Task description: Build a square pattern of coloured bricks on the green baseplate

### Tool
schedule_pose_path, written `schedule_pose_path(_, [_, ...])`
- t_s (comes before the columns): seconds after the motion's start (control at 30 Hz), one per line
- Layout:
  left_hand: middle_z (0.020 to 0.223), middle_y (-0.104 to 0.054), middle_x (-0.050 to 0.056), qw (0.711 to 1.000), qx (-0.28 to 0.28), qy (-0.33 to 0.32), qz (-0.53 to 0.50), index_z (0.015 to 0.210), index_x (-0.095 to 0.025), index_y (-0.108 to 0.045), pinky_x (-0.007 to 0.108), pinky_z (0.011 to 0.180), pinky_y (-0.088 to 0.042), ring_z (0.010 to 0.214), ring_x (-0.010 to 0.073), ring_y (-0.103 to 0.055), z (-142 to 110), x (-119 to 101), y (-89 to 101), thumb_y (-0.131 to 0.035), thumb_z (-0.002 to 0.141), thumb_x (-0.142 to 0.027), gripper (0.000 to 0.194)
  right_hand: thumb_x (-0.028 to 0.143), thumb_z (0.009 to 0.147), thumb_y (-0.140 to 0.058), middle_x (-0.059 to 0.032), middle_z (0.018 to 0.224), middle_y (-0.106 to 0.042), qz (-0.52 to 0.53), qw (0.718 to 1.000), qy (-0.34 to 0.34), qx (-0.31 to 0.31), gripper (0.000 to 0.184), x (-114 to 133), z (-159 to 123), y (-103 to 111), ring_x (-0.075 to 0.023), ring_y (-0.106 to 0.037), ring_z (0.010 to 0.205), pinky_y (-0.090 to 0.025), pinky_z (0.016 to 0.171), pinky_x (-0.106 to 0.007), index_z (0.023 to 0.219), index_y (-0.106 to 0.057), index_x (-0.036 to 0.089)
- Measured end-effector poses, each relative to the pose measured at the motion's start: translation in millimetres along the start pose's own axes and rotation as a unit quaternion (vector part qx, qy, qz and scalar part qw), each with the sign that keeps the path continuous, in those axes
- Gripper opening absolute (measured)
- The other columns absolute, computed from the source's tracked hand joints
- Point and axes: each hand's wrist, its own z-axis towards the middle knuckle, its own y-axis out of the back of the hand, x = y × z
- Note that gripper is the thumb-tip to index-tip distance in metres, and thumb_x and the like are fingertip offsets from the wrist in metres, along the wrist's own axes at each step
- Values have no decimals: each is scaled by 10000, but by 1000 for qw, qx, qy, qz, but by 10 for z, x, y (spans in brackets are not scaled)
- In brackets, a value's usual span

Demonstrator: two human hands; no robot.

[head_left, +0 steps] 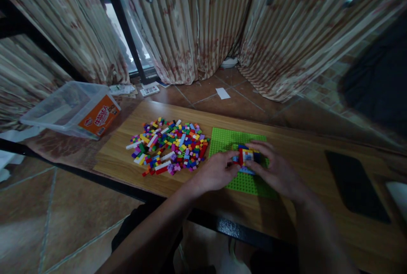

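A small structure of multicoloured toy building bricks (247, 156) stands on the green studded baseplate (219, 138). Red, white, blue and yellow parts of it show between my hands. My left hand (219, 171) is closed at its left side, thumb and forefinger pinching at the red and blue bricks there. From the right, my right hand (277, 171) grips the same structure, its fingers curled over the far side and its thumb along the near side. My fingers hide part of the structure, and single bricks in them are too small to make out.
Left of the baseplate, a heap of loose toy bricks (173, 144) spreads over the wooden table (305, 151). A clear plastic bin (68, 108) with an orange label stands beyond the table's left end. A dark flat rectangular object (356, 185) lies at the right.
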Motion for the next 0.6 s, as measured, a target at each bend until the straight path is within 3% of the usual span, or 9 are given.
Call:
schedule_pose_path(0.4, [914, -707, 51, 998, 7, -11, 62, 1248, -190, -607, 303, 761, -518, 762, 175, -636, -24, -90, 28, -453, 881, -179, 399, 478, 854, -607, -96, 1275, -585, -14, 999, 31, 13, 432, 2, 20, -104, -289, -545, 1203, -430, 1036, -514, 1227, -629, 261])
schedule_pose_path(0.6, [885, -706, 78, 995, 18, 12, 95, 1326, -151, -544, 334, 780, -521, 751, 193, -641, -49, -144, 26, -443, 890, -186, 449, 476, 864, -594, -84, 1232, -617, -3, 1000, 6, -1, 369, -10, 44, -139, -277, -556, 1171, -429, 1027, -501, 1146, -672, 252])
